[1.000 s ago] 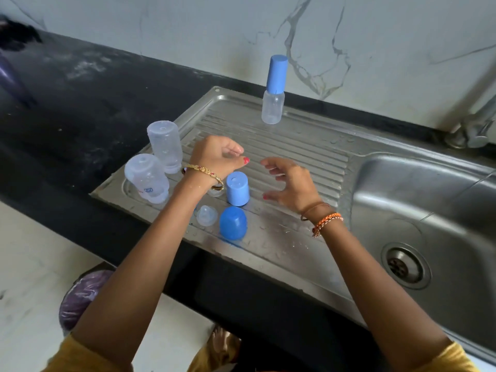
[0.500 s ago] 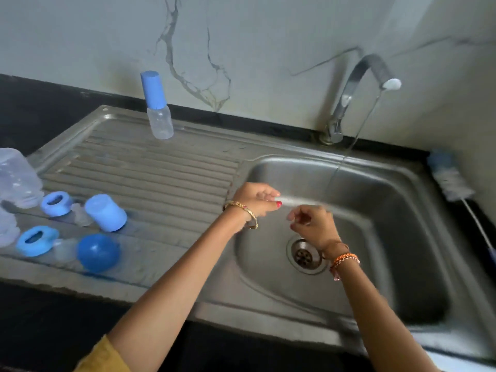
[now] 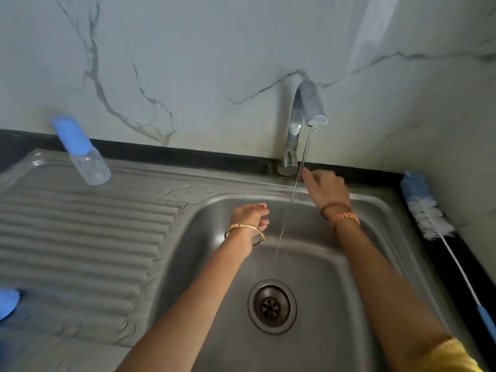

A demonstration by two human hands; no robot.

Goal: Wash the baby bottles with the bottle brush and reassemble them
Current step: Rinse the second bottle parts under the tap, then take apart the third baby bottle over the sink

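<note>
Now, step: your right hand [image 3: 326, 189], fingers extended, reaches the curved steel tap [image 3: 298, 130]; left hand [image 3: 251, 218] loosely curled, holding nothing.
Next: probably the white-bristled, blue-handled bottle brush [image 3: 429, 213].

- Soft, dim daylight, cool and grey-blue; its source lies outside the frame.
- A pale bright band runs down the wall [image 3: 375, 36] at upper right.
- Dull sheen on the sink [image 3: 308, 264] and tap [image 3: 294, 130], no hard glare.
- Faint shadows beneath both forearms.
- Wide-angle bending: the bottle [image 3: 83, 154] leans, and the counter edge curves.
- The whole picture is slightly soft; the drainboard ribs [image 3: 80, 237] smear, and the blue cap [image 3: 6, 303] at the left edge is blurred.
</note>
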